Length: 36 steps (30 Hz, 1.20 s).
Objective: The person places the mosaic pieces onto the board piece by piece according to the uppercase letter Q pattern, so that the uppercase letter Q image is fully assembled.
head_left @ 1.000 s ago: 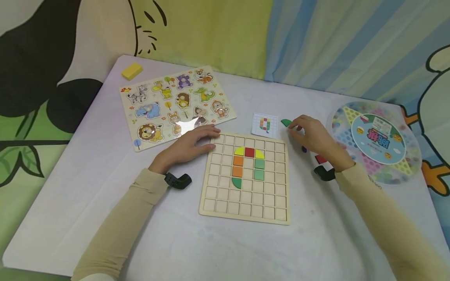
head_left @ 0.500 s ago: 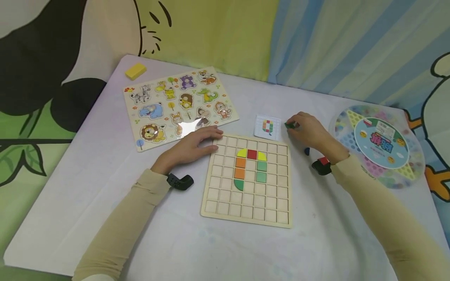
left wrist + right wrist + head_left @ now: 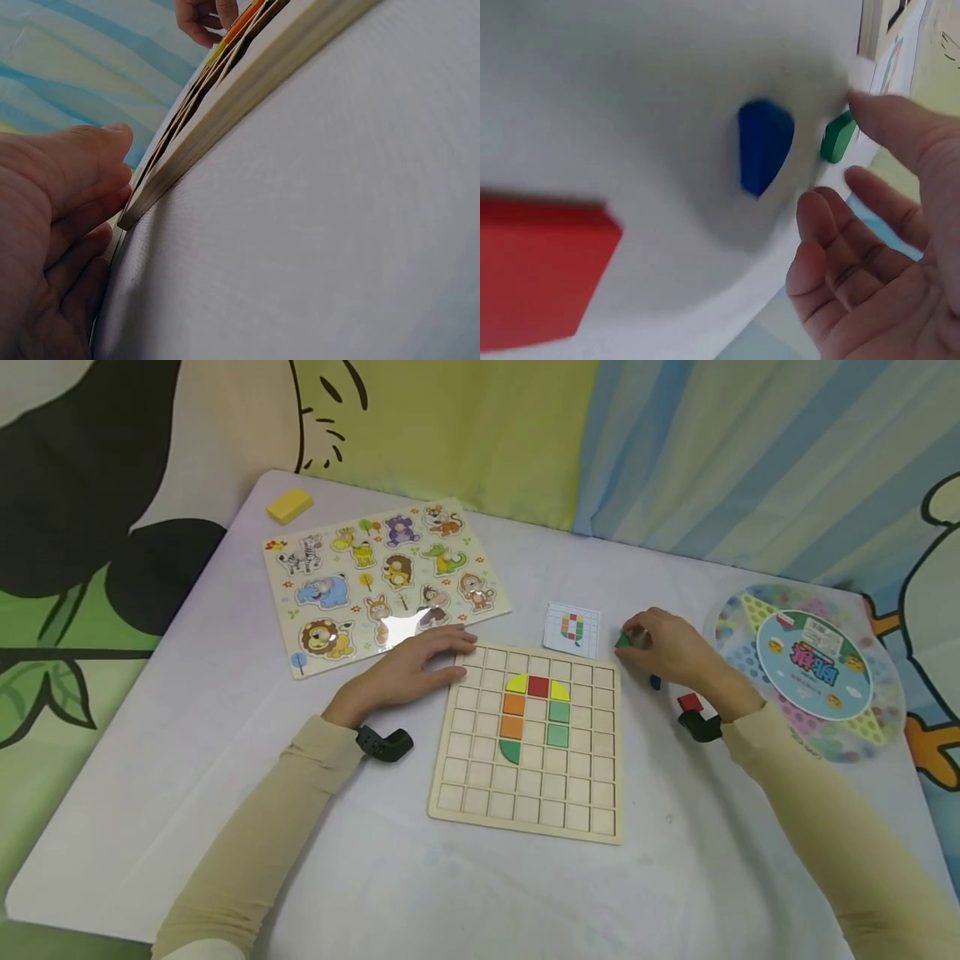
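Note:
My left hand [image 3: 416, 670] rests at the upper left corner of a wooden grid board [image 3: 465, 793], fingers extended along its edge. Set in the board is a ring of coloured tiles: yellow quarter-rounds, a red square [image 3: 537, 686], orange squares [image 3: 513, 704], green squares [image 3: 558, 712] and a green quarter-round [image 3: 510, 751]. Right of the pattern card [image 3: 572, 629], my right hand [image 3: 663, 643] has a loose green quarter-round tile [image 3: 838, 138] between thumb and fingertips. Under that hand lie a blue tile [image 3: 765, 144] and, nearer the wrist, a red tile [image 3: 690, 702].
An animal puzzle board [image 3: 375, 647] lies at the back left, with a yellow block [image 3: 289, 506] behind it. A round clear package with a blue label [image 3: 813, 664] sits at the right. A curtain [image 3: 675, 460] hangs along the table's back edge.
My right fingers have closed on the green tile, tilted it up, and drawn it slightly toward me and to the right. My left hand stays at the board's corner.

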Motion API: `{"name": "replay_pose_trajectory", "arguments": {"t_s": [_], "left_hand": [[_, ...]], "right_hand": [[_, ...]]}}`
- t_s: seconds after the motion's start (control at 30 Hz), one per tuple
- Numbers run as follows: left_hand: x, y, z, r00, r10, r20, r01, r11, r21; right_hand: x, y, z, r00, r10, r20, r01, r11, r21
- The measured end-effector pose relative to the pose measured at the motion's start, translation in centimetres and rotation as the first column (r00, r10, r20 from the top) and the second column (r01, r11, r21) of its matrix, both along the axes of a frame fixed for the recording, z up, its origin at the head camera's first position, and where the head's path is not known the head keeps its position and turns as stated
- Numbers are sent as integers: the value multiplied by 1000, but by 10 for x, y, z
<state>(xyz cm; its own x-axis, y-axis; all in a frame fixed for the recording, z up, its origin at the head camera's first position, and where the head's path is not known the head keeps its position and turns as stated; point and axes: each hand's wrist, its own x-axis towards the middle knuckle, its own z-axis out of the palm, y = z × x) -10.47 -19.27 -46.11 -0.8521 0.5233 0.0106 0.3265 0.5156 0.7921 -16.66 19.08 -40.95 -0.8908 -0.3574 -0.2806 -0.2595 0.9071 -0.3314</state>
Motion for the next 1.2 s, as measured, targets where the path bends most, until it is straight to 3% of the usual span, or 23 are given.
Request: {"name": "replay_pose_trajectory", "arguments": {"t_s": [0.33, 0.7, 0.87, 1.2], "left_hand": [[-1, -1, 1, 1000, -3, 5, 3, 1000, 2], [-2, 0, -2, 1000, -2, 11, 2, 1000, 2], [-2, 0, -3, 1000, -4, 2, 4, 1000, 5], [-1, 0, -2, 1000, -8, 7, 8, 1000, 9]], "right_hand": [[-1, 12, 1, 995, 82, 60, -79, 995, -56], [-1, 15, 1, 989, 141, 33, -138, 987, -77], [-1, 13, 2, 990, 134, 48, -130, 988, -84], [1, 16, -2, 993, 119, -10, -119, 990, -79]]}}
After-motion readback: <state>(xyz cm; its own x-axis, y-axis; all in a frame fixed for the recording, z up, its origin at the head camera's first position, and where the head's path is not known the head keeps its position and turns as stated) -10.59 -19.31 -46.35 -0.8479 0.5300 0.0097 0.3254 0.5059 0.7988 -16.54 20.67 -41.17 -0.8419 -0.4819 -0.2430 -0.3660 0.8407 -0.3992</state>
